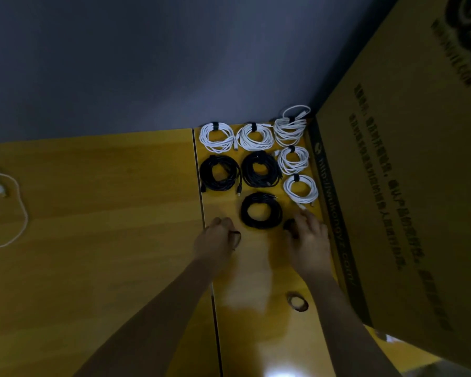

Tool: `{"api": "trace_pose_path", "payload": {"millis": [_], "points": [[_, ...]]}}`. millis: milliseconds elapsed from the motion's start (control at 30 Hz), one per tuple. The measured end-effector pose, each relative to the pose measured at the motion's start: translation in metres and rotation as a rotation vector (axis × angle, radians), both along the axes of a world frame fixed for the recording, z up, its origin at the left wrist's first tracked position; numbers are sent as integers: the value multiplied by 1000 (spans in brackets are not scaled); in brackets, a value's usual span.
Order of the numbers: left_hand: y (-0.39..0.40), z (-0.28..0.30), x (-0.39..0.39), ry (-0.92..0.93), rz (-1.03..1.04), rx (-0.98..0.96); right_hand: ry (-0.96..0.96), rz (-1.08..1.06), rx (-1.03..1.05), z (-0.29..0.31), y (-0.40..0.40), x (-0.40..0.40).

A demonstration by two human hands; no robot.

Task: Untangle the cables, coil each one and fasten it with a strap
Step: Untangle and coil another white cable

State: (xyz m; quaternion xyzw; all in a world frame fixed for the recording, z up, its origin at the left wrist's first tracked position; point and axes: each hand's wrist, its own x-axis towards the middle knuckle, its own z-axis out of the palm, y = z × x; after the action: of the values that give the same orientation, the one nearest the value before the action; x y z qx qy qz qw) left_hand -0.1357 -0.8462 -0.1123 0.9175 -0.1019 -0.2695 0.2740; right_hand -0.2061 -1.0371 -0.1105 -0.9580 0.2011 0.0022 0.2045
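Wooden table (pixel 93 240); box (pixel 405 186) print blurred; both hands' grips unclear.

Dim, soft-focus, glare near bottom edge

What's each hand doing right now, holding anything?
Left hand: fingers curled round a thin dark strap.
Right hand: on a small dark object beside the nearest black coil; grip cannot be told.

Both bare forearms stretched forward, left hand (pixel 215 235) fingers curled, right hand (pixel 309 235) knuckles up, fingers bent
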Motion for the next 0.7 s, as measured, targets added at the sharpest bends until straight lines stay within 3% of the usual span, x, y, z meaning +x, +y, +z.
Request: {"api": "trace_pose_path", "payload": {"millis": [67,267,367,500,600,700], "points": [[-4,3,-9,24,-25,-16,128,36,24,-3,-4,-11],[-30,12,-40,68,-141,-12,243,-137,-15,12,1,-53],[-37,15,-46,93,-230,-13,211,-67,-39,16,9,-61],[-16,25,-35,-80,-224,91,40,67,-18,22,34,-41],[31,39,-22,-255,-200,194,8,190,38,24,66,-12],[93,51,-11,-311,-111,259,51,312,24,24,97,19]]}}
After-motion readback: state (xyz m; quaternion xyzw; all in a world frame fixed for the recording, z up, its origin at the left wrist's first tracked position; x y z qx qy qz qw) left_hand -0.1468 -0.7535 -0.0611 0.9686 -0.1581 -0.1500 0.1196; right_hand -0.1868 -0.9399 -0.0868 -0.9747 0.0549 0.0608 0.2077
